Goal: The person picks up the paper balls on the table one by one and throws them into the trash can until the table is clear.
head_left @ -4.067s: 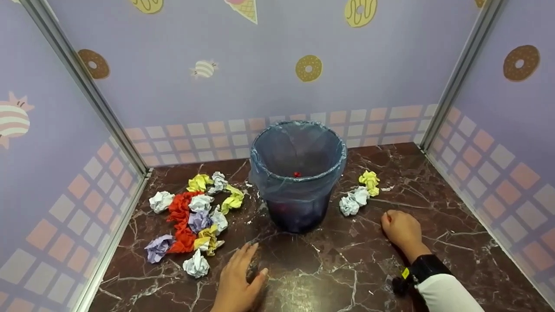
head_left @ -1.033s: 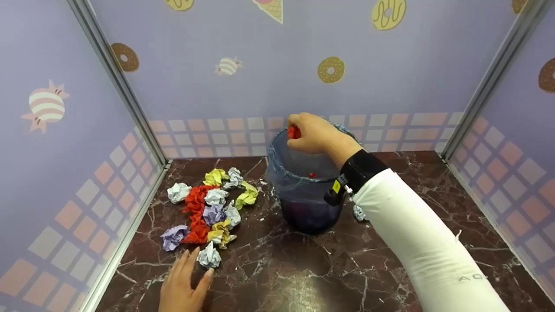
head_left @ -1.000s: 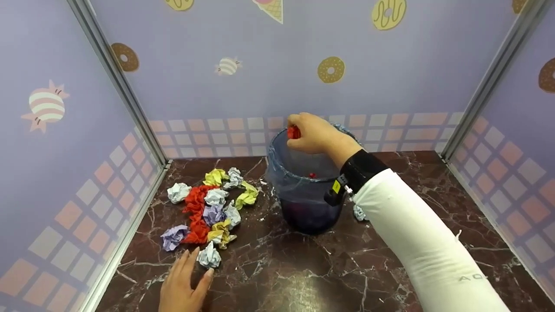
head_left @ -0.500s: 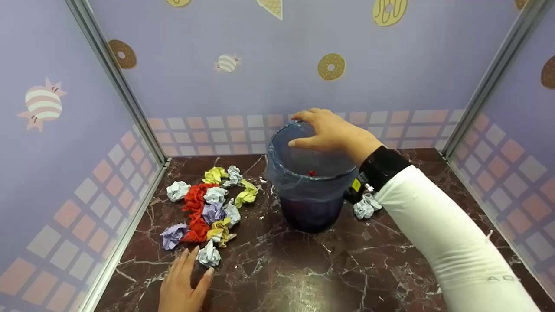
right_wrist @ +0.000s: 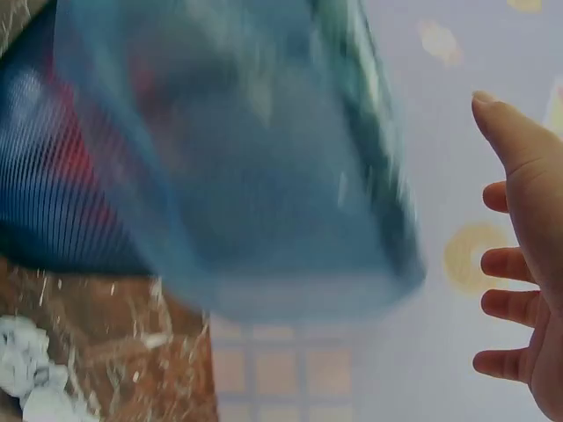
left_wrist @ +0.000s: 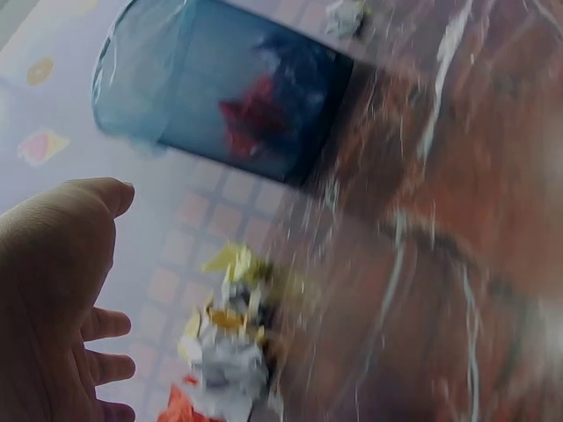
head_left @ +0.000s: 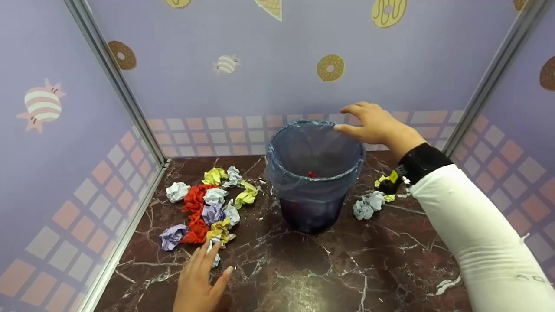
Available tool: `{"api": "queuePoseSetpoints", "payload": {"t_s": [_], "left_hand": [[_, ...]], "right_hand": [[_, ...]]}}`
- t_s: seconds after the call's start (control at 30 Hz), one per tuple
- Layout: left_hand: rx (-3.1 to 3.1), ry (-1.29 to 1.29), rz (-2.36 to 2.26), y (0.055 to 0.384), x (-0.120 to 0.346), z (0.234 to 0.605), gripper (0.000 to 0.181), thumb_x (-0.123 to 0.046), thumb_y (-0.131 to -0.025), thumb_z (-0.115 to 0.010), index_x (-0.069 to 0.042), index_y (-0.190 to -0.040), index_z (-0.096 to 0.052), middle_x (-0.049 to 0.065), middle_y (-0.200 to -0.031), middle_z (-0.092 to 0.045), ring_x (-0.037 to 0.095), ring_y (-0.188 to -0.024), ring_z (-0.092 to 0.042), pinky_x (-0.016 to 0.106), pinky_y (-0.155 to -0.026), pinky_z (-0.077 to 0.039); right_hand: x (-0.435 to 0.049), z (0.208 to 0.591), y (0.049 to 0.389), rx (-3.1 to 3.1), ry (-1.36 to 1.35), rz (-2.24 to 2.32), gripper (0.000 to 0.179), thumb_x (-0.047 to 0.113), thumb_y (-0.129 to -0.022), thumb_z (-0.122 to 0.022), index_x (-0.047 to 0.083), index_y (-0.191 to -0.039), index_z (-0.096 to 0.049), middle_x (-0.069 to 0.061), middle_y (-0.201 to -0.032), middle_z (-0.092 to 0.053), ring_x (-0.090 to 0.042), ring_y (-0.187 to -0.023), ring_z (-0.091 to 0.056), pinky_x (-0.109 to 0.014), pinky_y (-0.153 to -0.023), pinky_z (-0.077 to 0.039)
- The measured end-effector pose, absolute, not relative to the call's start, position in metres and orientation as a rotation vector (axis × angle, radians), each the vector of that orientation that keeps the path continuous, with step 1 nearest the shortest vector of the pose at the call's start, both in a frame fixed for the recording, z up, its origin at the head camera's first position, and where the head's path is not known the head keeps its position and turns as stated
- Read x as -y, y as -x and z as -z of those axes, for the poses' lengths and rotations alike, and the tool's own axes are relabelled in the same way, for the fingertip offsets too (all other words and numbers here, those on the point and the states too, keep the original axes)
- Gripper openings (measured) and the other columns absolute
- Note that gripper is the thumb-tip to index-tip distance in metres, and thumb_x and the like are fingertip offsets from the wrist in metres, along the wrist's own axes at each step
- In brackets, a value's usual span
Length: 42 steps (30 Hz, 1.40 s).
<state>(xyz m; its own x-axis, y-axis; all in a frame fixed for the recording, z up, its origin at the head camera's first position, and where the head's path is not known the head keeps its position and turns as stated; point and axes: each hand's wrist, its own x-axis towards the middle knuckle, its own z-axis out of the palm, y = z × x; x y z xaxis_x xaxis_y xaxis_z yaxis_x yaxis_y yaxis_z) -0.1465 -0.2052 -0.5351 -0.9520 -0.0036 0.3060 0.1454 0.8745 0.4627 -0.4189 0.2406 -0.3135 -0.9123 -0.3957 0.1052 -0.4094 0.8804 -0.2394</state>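
A dark blue waste bin (head_left: pixel 310 216), lined with a thin blue bag (head_left: pixel 277 171), stands upright mid-table. Red paper (left_wrist: pixel 255 114) shows through its wall in the left wrist view. My right hand (head_left: pixel 375 123) hangs over the bin's back right rim, fingers spread and nothing in them. At the front left, my left hand (head_left: pixel 199 279) holds nothing, its fingers loosely extended. Its fingertips overlap a white crumpled paper ball (head_left: pixel 216 260), partly hidden behind them. Just beyond lies a cluster of crumpled paper: red (head_left: pixel 197 227), purple (head_left: pixel 173 237), yellow (head_left: pixel 246 195) and white (head_left: pixel 177 191).
Right of the bin are white paper balls (head_left: pixel 368 205) and a yellow one (head_left: pixel 389 198), the latter partly covered by the right wrist's camera. Patterned panels (head_left: pixel 260 86) enclose the brown marbled table (head_left: pixel 295 277) at the back and both sides.
My right hand has let go of a red crumpled paper ball over the bin, opened, and moved right toward the rim. My left hand has shifted slightly right, over the front white ball.
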Motion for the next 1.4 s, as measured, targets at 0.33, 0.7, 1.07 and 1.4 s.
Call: {"api": "queuePoseSetpoints", "payload": {"t_s": [0.33,0.7,1.07,1.4], "left_hand": [[2.708,0.438,0.667,0.156,0.151,0.536,0.066,-0.050,-0.095,-0.067,-0.022,-0.152,-0.050,0.015,-0.157,-0.049,0.045,-0.141,-0.049,0.072,-0.109,-0.040],[2.693,0.644,0.727,0.166,0.112,0.545,0.063,-0.055,-0.096,-0.063,-0.029,-0.153,-0.050,0.015,-0.155,-0.053,0.043,-0.140,-0.051,0.069,-0.106,-0.044],[2.724,0.637,0.748,0.172,0.106,0.545,0.063,-0.058,-0.097,-0.060,-0.029,-0.153,-0.050,0.012,-0.157,-0.051,0.041,-0.143,-0.049,0.067,-0.110,-0.042],[2.730,0.657,0.787,0.171,0.100,0.546,0.062,-0.058,-0.097,-0.060,-0.029,-0.152,-0.051,0.011,-0.158,-0.051,0.041,-0.143,-0.049,0.067,-0.111,-0.041]], "right_hand": [[-0.310,0.389,0.442,2.964,-0.489,-0.537,0.049,0.034,-0.108,-0.045,0.006,-0.147,-0.053,-0.030,-0.159,-0.038,-0.056,-0.146,-0.032,-0.070,-0.121,-0.022],[-0.353,0.501,0.423,3.262,-0.323,-0.483,0.054,0.032,-0.107,-0.045,0.001,-0.151,-0.047,-0.035,-0.164,-0.023,-0.063,-0.146,-0.025,-0.072,-0.119,-0.022],[-0.371,0.555,0.397,3.190,-0.186,-0.643,0.054,0.032,-0.104,-0.054,-0.007,-0.141,-0.054,-0.039,-0.156,-0.034,-0.064,-0.137,-0.038,-0.072,-0.114,-0.033],[-0.395,0.592,0.365,2.960,-0.049,-0.609,0.045,0.033,-0.099,-0.062,-0.007,-0.118,-0.064,-0.034,-0.118,-0.061,-0.057,-0.110,-0.057,-0.068,-0.095,-0.045]]}}
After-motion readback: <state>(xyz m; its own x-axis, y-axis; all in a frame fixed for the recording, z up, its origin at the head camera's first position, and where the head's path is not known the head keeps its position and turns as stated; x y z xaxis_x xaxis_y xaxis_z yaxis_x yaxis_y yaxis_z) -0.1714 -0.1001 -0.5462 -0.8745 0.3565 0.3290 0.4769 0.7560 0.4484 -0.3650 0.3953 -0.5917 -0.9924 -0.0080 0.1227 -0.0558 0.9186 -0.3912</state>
